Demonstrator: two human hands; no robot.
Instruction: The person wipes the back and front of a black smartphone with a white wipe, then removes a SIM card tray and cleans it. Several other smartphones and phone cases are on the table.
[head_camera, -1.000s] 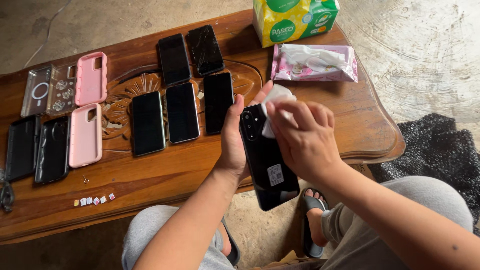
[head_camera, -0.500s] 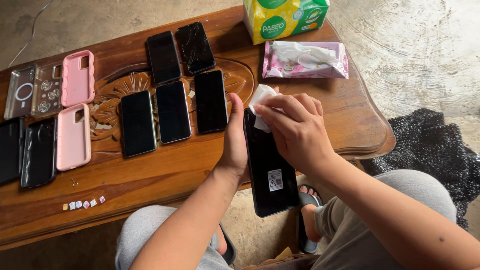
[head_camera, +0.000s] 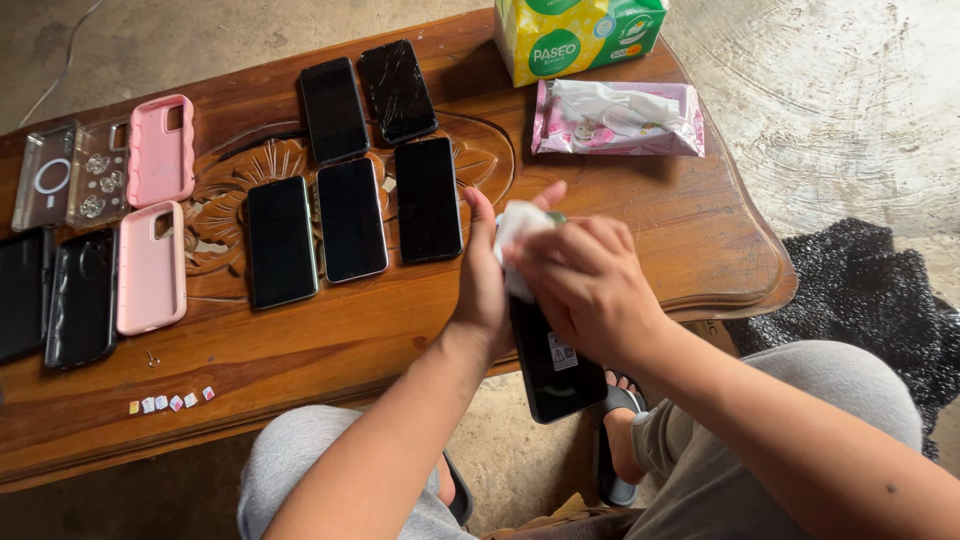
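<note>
Over the near right edge of the carved dark wooden table, past the rim and above the person's lap, the left hand grips a glossy black smartphone by its long side, back face up, thumb along the left edge and fingertips curled round the far one. The right hand is closed on a crumpled white wipe and presses it against the upper part of the phone's back, hiding the camera area. To do this wiping well, I judge the holding hand should keep a firm pinch on both long edges, since the phone hangs off the table with only concrete floor below, while the wiping hand works in short, light strokes from the top end down toward the small white sticker, turning the wipe to a fresh fold as it soils. Pressing too hard near the top could lever the phone out of the grip. On the middle of the table lie five dark phones face up in two rows, one at the far edge with a cracked screen; toward the left edge are two pink phone cases, clear cases and black cases. At the far right corner stand a yellow-green tissue box and a pink wet-wipe packet, well apart from the hands. Tiny cards sit by the near edge.
</note>
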